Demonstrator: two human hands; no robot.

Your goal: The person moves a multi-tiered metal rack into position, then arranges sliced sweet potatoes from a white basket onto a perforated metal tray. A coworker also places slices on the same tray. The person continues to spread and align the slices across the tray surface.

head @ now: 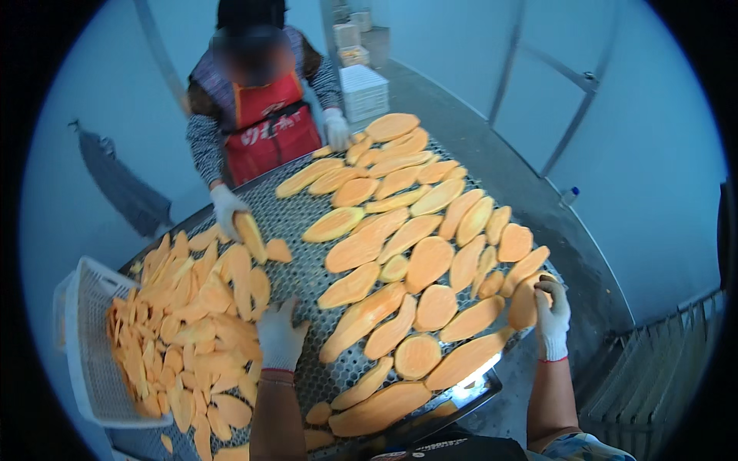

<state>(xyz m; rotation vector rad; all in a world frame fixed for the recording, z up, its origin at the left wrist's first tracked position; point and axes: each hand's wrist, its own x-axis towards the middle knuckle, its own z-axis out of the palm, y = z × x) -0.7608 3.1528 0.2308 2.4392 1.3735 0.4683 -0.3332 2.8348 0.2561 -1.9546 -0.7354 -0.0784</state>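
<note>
My right hand (553,317), in a white knit glove with soiled fingertips, grips the outer edge of a sweet potato slice (522,305) at the right side of the perforated metal tray (305,279). My left hand (281,339), also gloved, is at the right edge of a heap of sweet potato slices (196,334). Its thumb is spread from the fingers, and no slice shows in it. Orange slices, long and round, lie flat in rough rows over the tray's middle and right, among them a large oval slice (429,264).
A white plastic basket (95,346) lies tipped on its side at the left, slices spilling out. Across the tray, a person in a red apron (274,129) holds a slice (250,236) in one gloved hand. White crates (364,92) stand behind; a rack (651,380) is at lower right.
</note>
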